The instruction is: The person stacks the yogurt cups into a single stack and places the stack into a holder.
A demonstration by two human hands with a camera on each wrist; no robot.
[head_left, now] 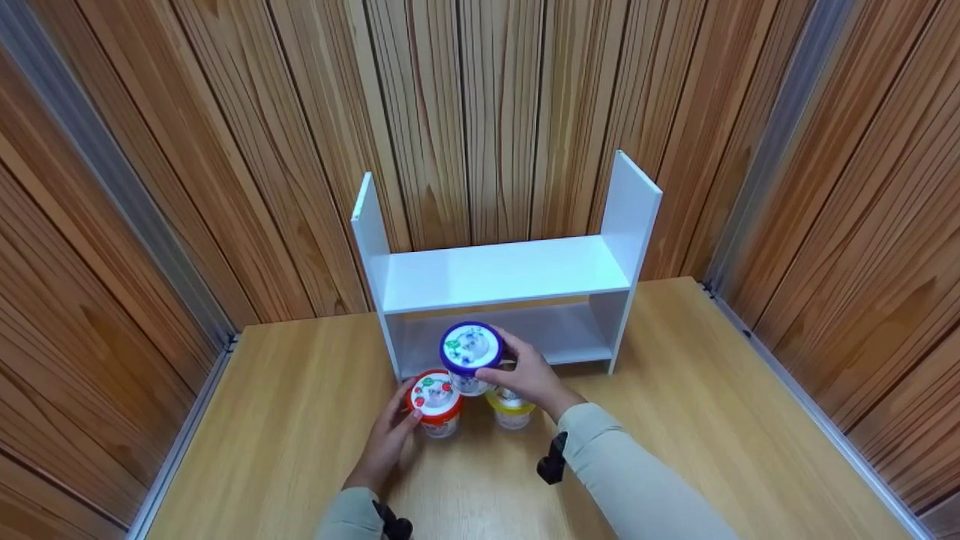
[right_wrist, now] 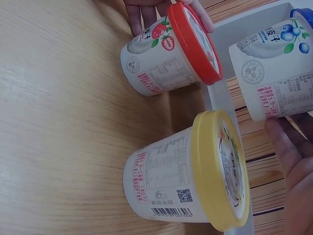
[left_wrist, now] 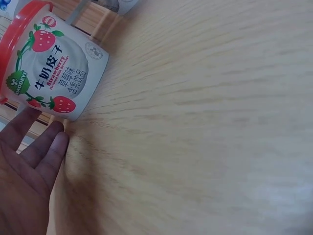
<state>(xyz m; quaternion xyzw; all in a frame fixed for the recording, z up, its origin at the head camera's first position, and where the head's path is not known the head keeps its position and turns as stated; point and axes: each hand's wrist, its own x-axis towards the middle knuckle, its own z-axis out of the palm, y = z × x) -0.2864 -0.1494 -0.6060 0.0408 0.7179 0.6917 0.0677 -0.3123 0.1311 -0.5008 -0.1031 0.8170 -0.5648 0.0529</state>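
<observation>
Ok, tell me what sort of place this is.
Probably a staged tabletop booth rather than a real kitchen: wood-panelled walls close in a light wooden table, with only a small white shelf unit and three yogurt cups, red-lidded, blue-lidded and yellow-lidded.

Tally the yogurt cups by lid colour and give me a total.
Red-lidded strawberry yogurt cup: 1, touched by the left hand
Blue-lidded blueberry yogurt cup: 1, held by the right hand
Yellow-lidded yogurt cup: 1, standing on the table
Total: 3 cups
</observation>
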